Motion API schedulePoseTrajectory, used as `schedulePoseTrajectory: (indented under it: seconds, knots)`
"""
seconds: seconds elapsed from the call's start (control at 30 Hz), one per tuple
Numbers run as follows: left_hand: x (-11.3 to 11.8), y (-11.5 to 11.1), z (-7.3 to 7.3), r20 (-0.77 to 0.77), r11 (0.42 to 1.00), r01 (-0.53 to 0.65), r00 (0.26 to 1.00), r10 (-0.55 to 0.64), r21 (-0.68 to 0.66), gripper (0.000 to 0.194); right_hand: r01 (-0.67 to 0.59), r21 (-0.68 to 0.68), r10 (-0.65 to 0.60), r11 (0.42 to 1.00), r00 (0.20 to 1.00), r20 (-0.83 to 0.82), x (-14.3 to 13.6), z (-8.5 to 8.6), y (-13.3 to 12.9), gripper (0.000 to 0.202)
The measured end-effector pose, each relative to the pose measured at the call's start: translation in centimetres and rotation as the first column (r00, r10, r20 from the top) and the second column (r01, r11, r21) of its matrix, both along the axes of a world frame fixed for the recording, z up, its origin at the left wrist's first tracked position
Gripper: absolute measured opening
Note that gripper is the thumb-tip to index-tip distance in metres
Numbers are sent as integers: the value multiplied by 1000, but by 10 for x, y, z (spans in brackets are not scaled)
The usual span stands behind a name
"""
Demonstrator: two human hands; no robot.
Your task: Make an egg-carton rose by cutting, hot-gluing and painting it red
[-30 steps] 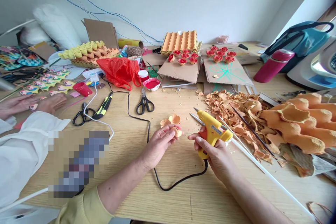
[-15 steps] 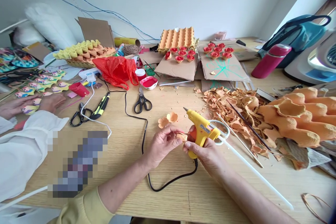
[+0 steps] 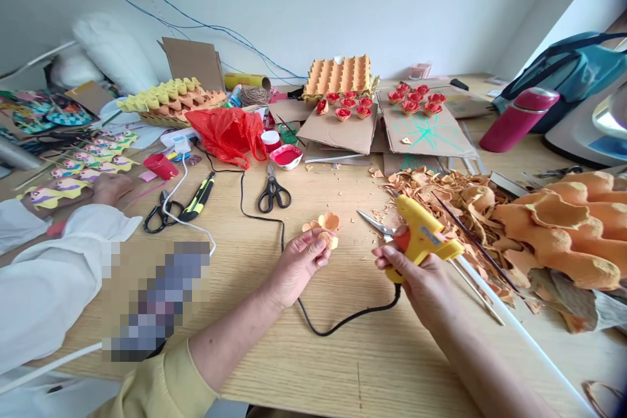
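Observation:
Between its thumb and fingers, my left hand pinches a small orange egg-carton piece. Just beyond it, cut petal-shaped carton cups lie on the table. My right hand is wrapped round a yellow hot glue gun, its nozzle pointing away and to the left. A long white glue stick sticks out of its back, and a black cord runs from the handle. Silver scissors lie partly hidden behind the gun and my right hand.
Orange carton scraps and a large egg tray cover the right side. Red flowers stand on cardboard sheets at the back. Black scissors and a paint bowl are mid-table. A co-worker's sleeve reaches in at left.
My right hand has moved the glue gun right, away from the carton piece. My left hand has shifted slightly left, still holding the piece. The silver scissors' blades now show.

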State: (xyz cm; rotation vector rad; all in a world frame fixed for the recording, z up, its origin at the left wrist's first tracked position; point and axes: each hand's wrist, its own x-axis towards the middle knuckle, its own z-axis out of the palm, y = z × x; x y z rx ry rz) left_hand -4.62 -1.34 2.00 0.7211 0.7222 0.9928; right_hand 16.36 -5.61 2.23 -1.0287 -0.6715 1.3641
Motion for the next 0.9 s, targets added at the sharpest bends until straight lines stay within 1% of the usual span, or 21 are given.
schedulePoseTrajectory:
  seconds: [0.07, 0.13, 0.2, 0.27, 0.33, 0.47, 0.6, 0.7, 0.8, 0.9]
  knots:
    - [-1, 1, 1, 40, 1000, -1, 999, 2, -19, 34, 103, 12, -103, 995, 995, 9, 9, 0, 3, 43]
    - [-2, 2, 1, 63, 1000, 5, 998, -3, -20, 32, 177, 28, -178, 984, 983, 35, 14, 0, 5, 42]
    - [-3, 1, 1, 64, 1000, 14, 998, -13, -14, 32, 211, 37, -214, 977, 974, 74, 16, -1, 7, 42]
    - [-3, 1, 0, 52, 1000, 19, 998, -19, -4, 32, 215, 41, -219, 976, 969, 118, 15, -1, 7, 42]
    - [-3, 1, 0, 38, 1000, 21, 999, -21, 7, 32, 194, 49, -200, 980, 967, 159, 14, -1, 6, 42]
    - [-3, 1, -1, 25, 1000, 23, 999, -23, 5, 31, 96, 71, -109, 993, 971, 211, 14, -1, 4, 37]
    - [-4, 1, -4, 26, 999, 49, 998, -49, 1, 32, 66, 77, -80, 995, 978, 193, 16, -1, 2, 37]
    - [-3, -1, -5, 4, 996, 88, 996, -89, 29, 31, -1, 55, -8, 998, 988, 152, 13, 2, 1, 34]
    - [-2, -5, -2, -39, 982, 178, 984, -176, 62, 30, -93, 40, 91, 995, 995, 42, 7, 8, -1, 31]
    - [-1, -10, 2, -71, 947, 315, 948, -311, 59, 31, -154, 80, 158, 985, 986, -56, 3, 9, -2, 27]
